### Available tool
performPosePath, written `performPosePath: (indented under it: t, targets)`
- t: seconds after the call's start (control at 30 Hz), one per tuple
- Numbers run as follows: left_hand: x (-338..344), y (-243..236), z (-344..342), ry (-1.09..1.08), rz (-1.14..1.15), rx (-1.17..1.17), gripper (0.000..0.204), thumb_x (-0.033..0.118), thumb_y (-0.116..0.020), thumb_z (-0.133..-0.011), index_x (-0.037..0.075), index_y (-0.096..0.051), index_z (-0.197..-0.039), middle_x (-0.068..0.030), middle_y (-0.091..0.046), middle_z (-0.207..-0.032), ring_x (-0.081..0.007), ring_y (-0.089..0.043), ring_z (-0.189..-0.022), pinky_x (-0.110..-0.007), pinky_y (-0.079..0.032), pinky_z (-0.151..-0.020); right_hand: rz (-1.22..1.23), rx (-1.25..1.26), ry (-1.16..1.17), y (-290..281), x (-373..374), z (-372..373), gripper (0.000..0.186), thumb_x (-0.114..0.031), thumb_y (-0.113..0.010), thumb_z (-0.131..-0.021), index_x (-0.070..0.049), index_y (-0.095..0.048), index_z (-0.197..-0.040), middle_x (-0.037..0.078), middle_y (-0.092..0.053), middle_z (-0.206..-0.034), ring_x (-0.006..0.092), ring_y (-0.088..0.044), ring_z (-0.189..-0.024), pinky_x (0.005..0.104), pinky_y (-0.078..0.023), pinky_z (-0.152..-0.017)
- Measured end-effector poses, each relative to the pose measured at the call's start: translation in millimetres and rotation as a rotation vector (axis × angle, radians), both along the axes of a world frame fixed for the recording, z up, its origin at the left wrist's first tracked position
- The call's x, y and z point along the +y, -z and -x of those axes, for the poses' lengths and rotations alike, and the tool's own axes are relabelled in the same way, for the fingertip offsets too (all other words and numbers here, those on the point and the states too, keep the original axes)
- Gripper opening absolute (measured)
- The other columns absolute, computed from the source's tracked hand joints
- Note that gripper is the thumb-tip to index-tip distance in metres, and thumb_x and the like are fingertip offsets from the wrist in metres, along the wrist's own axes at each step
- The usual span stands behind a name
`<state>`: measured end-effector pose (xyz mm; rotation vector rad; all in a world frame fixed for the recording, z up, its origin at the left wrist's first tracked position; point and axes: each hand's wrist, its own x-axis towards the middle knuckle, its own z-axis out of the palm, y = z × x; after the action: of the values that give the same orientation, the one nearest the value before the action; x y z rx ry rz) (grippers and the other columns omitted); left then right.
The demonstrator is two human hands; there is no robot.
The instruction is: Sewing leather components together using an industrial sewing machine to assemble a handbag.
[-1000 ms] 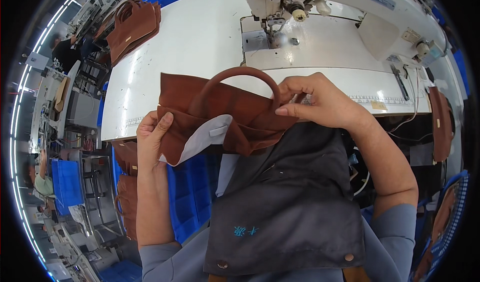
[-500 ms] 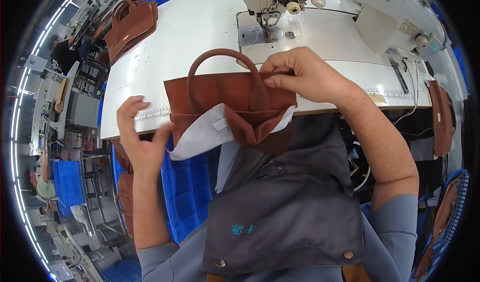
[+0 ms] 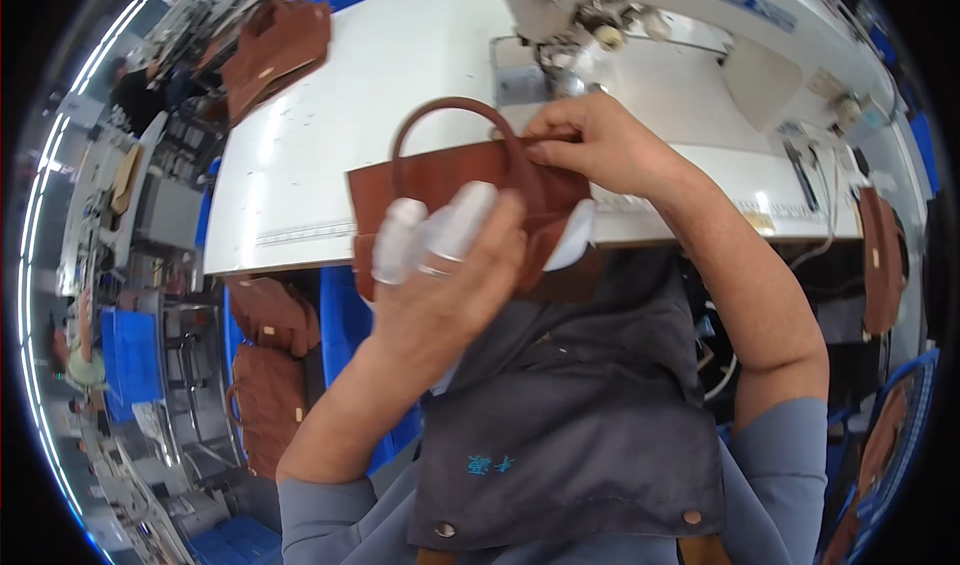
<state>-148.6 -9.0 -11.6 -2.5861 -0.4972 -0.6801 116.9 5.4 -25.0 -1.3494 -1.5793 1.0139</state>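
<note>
A brown handbag (image 3: 440,170) with one arched handle standing up is held at the table's front edge. Some of its pale lining (image 3: 570,240) shows at the lower right. My right hand (image 3: 590,145) pinches the bag's upper right edge between thumb and fingers, beside the handle's base. In front of the bag, my left hand (image 3: 450,275) is smeared by motion. Whitish patches cover two of its fingers, and I cannot tell whether they are finger covers or lining. Whether this hand grips the bag is unclear.
A sewing machine (image 3: 660,35) stands beyond my right hand on the white table (image 3: 290,165). Stacked brown bags (image 3: 275,55) lie at the far left. More brown bags (image 3: 270,395) are below the left edge, near a blue bin (image 3: 345,315). Another brown bag (image 3: 880,260) hangs at the right.
My left hand has swung right, from beside the bag to in front of it. The pale lining at the bag's left front no longer shows. My right hand keeps its pinch.
</note>
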Motion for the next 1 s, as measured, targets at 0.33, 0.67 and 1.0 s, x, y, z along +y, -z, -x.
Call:
performPosePath:
  t: [0.33, 0.67, 1.0]
  targets:
    - [32, 9, 5, 0.067, -0.158, 0.114, 0.031, 0.019, -0.061, -0.089, 0.018, -0.068, -0.119, 0.0001, -0.070, -0.105, -0.0141, -0.069, -0.103, -0.057, -0.028, -0.119, 0.155, 0.252, -0.009, 10, 5, 2, 0.013, -0.003, -0.065, -0.097, 0.003, -0.069, -0.108, 0.002, -0.073, -0.095, 0.0058, -0.065, -0.084, 0.0225, -0.053, -0.077]
    - [13, -21, 17, 0.165, -0.232, -0.083, 0.008, 0.014, -0.067, -0.072, 0.016, -0.060, -0.070, 0.0005, -0.060, -0.077, -0.0140, -0.061, -0.074, -0.038, -0.047, -0.091, 0.122, 0.266, 0.089, 16, 13, 10, 0.013, -0.003, -0.066, -0.097, 0.002, -0.070, -0.108, 0.002, -0.073, -0.096, 0.0053, -0.065, -0.085, 0.0219, -0.053, -0.079]
    - [-12, 1, 59, 0.377, 0.350, -0.097, 0.025, 0.029, -0.076, -0.076, 0.010, -0.072, -0.092, -0.0027, -0.067, -0.093, -0.0172, -0.069, -0.091, -0.043, -0.048, -0.104, 0.054, 0.263, 0.093, 7, 35, 37, 0.016, -0.006, -0.067, -0.097, 0.003, -0.072, -0.108, 0.005, -0.074, -0.095, 0.0093, -0.067, -0.085, 0.0250, -0.054, -0.076]
